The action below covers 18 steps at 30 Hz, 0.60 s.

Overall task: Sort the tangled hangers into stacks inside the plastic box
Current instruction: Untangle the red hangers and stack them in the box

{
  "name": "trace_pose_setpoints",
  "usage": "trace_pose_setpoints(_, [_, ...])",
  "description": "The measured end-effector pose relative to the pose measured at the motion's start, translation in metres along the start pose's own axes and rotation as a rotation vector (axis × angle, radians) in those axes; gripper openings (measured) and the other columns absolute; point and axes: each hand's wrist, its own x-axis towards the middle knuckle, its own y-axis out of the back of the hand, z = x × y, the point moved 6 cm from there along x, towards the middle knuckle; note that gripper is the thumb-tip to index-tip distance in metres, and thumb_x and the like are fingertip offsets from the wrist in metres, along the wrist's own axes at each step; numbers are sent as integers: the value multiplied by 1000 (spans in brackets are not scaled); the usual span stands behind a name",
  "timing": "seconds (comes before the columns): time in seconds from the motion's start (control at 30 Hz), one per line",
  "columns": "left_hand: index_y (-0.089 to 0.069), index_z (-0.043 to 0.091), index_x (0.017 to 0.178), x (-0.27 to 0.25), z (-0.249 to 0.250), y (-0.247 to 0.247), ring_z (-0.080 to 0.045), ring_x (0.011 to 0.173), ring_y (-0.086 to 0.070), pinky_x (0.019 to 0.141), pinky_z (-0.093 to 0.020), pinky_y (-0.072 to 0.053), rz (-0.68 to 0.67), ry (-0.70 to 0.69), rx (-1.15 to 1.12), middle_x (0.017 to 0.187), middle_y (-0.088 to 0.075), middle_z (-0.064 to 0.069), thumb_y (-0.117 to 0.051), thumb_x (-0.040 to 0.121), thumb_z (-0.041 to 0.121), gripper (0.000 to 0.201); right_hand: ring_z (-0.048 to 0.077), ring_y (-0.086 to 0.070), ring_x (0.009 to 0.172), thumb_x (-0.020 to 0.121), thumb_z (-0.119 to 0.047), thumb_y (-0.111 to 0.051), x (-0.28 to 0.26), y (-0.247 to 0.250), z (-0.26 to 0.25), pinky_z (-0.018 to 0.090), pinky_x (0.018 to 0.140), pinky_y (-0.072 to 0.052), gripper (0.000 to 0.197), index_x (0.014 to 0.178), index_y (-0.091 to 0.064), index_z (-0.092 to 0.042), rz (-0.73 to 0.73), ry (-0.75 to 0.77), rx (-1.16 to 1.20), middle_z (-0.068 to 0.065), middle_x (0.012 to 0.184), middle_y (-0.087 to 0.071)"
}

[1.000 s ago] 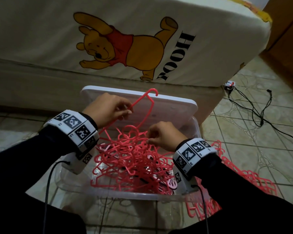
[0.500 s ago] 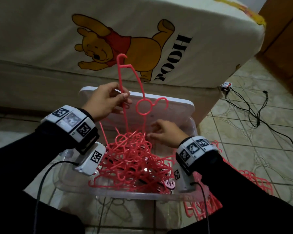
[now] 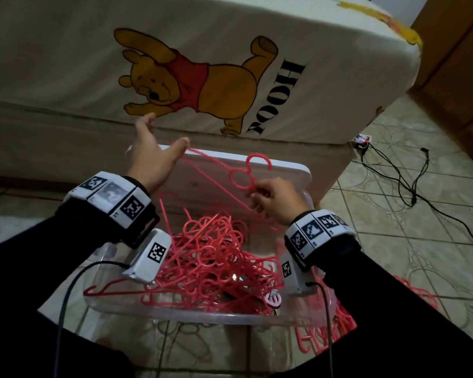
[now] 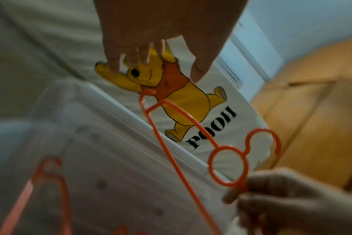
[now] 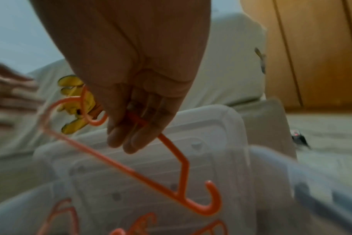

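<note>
Above box (image 3: 175,313) – hanger (image 3: 219,184) level, hook rightward – right hand (image 3: 273,200) pinching.

A mattress (image 3: 66,64) in a cream sheet fills the far side, its hanging flank printed with a yellow bear in a red top (image 3: 191,80) and the black word POOH (image 3: 277,98) turned sideways. Right of the mattress corner, black cables (image 3: 410,184) trail over the patterned floor tiles (image 3: 393,241) from a small plug block (image 3: 362,140). Beyond the mattress on the right stands wooden furniture (image 3: 453,64).
</note>
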Motion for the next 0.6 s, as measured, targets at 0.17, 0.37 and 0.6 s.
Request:
trace_pose_setpoints(0.17, [-56,20,125,-24,22,-27,-21,119,-53,100,-41,-41,-427,-564,641,127,-60,-2,-55,90,44,42,10,-64,72,88,-4,-56,2,-10,-9,32,76,-54,21,98,-72,-12,-62,86,-155,1,85,-73])
trace_pose_setpoints(0.37, [-50,30,84,-34,8,-37,-16,83,-64,59,-27,-40,-631,-538,773,80,-65,12,-42,98,40,19,22,-63,98,87,-16,-62,7,-17,-15,40,84,-51,20,107,-66,-17,25,89,-203,3,106,-69])
trace_pose_setpoints(0.6, [-44,37,137,-9,3,-11,-27,102,-61,83,-39,-49,-448,-405,663,111,-66,-8,-43,96,25,42,20,-48,108,79,-14,-69,7,-15,-18,31,80,-45,34,107,-50,-14,250,57,-267,5,118,-45])
